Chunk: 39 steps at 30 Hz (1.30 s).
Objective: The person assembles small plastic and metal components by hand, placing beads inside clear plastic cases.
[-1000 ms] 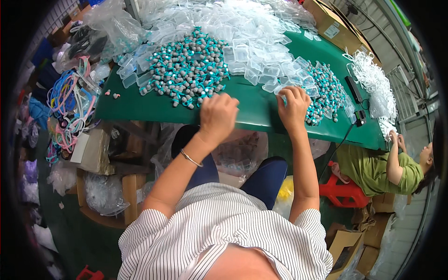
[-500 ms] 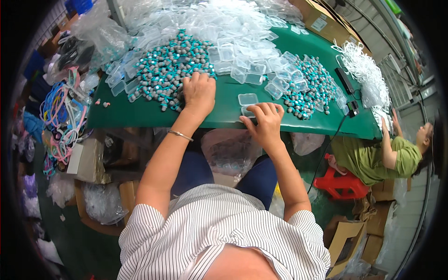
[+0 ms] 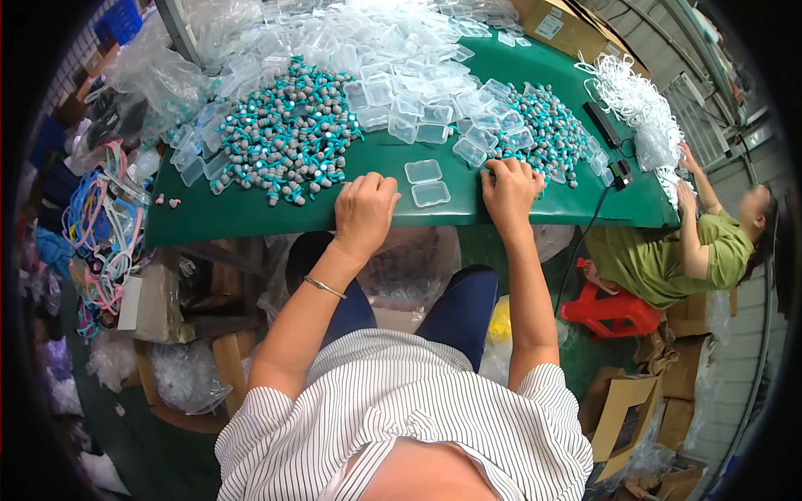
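Observation:
An open clear plastic case lies on the green table in front of me, its one half [image 3: 423,171] behind the other half [image 3: 430,194]. Left of it, my left hand [image 3: 366,213] rests near the table edge with fingers curled together; what they hold, if anything, is hidden. A large pile of small grey-and-teal pieces like earplugs [image 3: 288,134] lies just beyond that hand. My right hand [image 3: 510,196] is right of the case, its bent fingertips at the near edge of a smaller pile of the same pieces [image 3: 547,121]. Whatever is in those fingers cannot be made out.
A broad heap of clear cases [image 3: 359,50] covers the table's far part. White cords [image 3: 622,92] and a black bar-shaped device [image 3: 601,123] lie at the right. A person in green [image 3: 677,259] sits there by a red stool [image 3: 610,311]. Coloured bands [image 3: 104,217] hang at left.
My left hand has drawn back from the large pile toward the table edge. My right hand has left the clear case and moved right to the smaller pile. The view has shifted slightly.

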Available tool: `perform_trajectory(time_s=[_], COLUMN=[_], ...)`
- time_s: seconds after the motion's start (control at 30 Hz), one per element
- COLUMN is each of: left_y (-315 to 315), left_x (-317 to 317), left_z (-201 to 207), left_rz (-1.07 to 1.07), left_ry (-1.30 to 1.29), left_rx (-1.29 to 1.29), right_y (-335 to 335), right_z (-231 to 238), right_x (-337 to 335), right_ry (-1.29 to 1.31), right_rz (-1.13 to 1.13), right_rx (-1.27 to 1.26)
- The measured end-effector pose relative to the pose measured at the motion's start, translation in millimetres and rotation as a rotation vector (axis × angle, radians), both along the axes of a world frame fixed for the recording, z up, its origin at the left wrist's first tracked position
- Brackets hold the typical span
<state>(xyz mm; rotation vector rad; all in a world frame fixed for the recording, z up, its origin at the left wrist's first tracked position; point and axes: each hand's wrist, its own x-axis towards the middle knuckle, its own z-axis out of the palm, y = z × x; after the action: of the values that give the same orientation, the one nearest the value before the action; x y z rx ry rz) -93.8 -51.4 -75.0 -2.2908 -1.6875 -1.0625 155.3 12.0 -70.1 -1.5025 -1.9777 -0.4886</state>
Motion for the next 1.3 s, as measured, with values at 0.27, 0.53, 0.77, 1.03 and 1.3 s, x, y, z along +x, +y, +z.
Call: perform_trajectory(time_s=[0.27, 0.53, 0.77, 1.03, 1.3], left_y=[3, -14, -8, -1, 13], left_x=[-1, 1, 5, 19, 33], left_z=[-2, 0, 1, 3, -11], left_rz=[-0.036, -0.105, -0.016, -0.053, -0.049], left_ry=[-0.176, -0.178, -0.226, -0.533, -0.371], left_rx=[-0.051, 0.011, -0.074, -0.201, -0.064], right_y=[17, 16, 17, -29, -39], right_z=[-7, -1, -6, -4, 2], right_x=[-15, -19, -20, -49, -60], right_ry=[0.087, -0.010, 0.016, 0.482, 0.279], right_rz=[0.036, 0.047, 0.059, 0.291, 0.271], right_rx=[-0.019, 0.003, 0.030, -0.273, -0.124])
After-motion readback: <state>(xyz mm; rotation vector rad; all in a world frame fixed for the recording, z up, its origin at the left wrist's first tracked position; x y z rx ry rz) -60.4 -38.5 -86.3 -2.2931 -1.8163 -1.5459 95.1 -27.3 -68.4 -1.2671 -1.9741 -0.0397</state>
